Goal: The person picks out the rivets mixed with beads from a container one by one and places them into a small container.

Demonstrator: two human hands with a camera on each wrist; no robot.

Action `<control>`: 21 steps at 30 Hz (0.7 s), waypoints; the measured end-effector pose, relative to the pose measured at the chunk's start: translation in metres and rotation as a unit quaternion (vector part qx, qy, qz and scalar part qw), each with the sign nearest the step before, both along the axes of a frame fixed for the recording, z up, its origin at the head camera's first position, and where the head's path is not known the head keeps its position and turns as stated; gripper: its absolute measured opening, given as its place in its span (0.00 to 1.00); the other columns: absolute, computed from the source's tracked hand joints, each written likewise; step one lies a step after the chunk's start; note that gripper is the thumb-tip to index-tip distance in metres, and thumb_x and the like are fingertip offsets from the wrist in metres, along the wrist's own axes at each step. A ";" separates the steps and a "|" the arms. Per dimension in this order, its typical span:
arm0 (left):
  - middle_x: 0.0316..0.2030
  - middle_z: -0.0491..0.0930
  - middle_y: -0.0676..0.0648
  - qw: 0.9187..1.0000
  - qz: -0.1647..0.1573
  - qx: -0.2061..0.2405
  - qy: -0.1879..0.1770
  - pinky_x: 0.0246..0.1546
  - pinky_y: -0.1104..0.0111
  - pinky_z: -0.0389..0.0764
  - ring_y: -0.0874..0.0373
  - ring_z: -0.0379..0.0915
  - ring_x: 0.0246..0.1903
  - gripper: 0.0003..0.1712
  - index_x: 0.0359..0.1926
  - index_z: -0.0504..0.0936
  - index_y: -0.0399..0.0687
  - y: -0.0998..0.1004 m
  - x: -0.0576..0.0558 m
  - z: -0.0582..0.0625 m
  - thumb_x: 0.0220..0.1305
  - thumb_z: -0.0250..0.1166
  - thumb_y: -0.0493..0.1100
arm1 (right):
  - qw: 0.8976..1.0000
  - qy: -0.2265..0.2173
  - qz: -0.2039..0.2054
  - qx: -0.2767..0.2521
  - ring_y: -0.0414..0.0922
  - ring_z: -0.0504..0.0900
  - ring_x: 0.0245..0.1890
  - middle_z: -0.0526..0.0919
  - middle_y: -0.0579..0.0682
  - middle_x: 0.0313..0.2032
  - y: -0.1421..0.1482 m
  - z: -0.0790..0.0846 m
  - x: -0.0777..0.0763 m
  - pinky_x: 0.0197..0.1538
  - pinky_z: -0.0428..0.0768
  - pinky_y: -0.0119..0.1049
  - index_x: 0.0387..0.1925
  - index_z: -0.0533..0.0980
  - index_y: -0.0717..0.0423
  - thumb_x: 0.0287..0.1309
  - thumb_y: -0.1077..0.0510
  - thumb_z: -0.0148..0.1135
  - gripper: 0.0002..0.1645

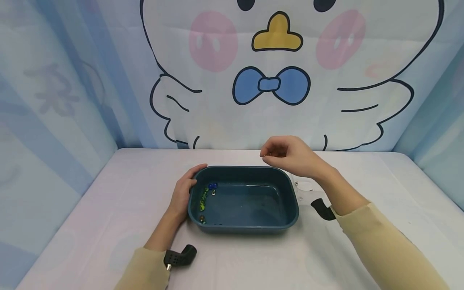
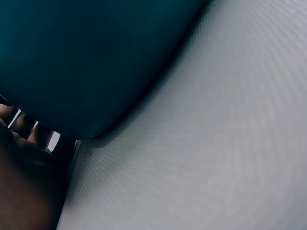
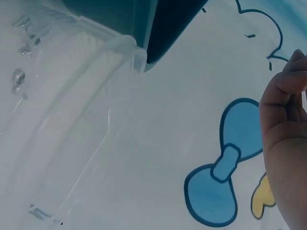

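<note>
A dark teal rectangular basin (image 1: 243,229) stands on the white-covered table, and its outer wall (image 2: 105,62) fills the top of the left wrist view. My left hand (image 1: 182,192) rests along the basin's left side, fingers reaching to its back corner. Inside, along the left, lie a blue piece (image 1: 212,186), a row of green beads (image 1: 204,198), a small metallic piece (image 1: 213,193) and a brownish bead (image 1: 201,219). Over the back right corner hovers my right hand (image 1: 291,157), fingers bent toward the thumb. Whether something tiny sits between its fingertips cannot be made out.
A clear plastic container (image 3: 72,124) with several small shiny pieces (image 3: 19,76) lies right of the basin. A cloth backdrop with a printed blue bow (image 1: 269,84) hangs behind the table. Each wrist wears a black camera mount (image 1: 180,256).
</note>
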State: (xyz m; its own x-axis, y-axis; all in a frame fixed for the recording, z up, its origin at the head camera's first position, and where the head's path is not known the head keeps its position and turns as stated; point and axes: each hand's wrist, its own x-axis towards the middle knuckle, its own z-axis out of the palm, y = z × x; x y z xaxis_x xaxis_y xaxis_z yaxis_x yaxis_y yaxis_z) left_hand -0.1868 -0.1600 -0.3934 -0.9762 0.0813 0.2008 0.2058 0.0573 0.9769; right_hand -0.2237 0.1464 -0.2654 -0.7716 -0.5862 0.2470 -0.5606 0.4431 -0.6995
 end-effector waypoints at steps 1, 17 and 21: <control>0.69 0.68 0.37 1.000 0.000 0.000 0.000 0.71 0.53 0.53 0.48 0.61 0.70 0.34 0.70 0.68 0.35 0.000 0.000 0.000 0.65 0.36 0.31 | 1.000 0.001 -0.003 0.001 0.48 0.77 0.31 0.82 0.49 0.35 0.002 -0.001 0.000 0.38 0.77 0.35 0.40 0.82 0.57 0.63 0.66 0.64 0.05; 0.69 0.68 0.38 1.000 0.003 0.004 -0.005 0.71 0.53 0.54 0.48 0.61 0.69 0.34 0.70 0.68 0.36 0.000 0.000 0.001 0.65 0.36 0.31 | 0.999 0.000 -0.045 0.005 0.47 0.78 0.32 0.82 0.49 0.34 0.035 -0.004 0.011 0.38 0.76 0.35 0.39 0.82 0.55 0.63 0.64 0.65 0.04; 0.69 0.68 0.38 1.000 0.002 0.009 -0.010 0.71 0.53 0.53 0.48 0.60 0.70 0.34 0.70 0.68 0.35 0.000 0.000 0.001 0.65 0.36 0.31 | 0.998 0.007 -0.059 0.006 0.47 0.79 0.32 0.82 0.50 0.35 0.041 -0.006 0.011 0.38 0.78 0.34 0.39 0.82 0.56 0.64 0.64 0.65 0.04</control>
State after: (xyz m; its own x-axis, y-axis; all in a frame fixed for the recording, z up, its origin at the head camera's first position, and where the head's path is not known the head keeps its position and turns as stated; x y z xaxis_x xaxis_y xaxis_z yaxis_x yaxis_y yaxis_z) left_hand -0.1865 -0.1600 -0.3923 -0.9803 0.0743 0.1828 0.1861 0.0413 0.9817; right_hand -0.2124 0.1875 -0.2714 -0.8317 -0.4951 0.2512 -0.5137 0.5147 -0.6864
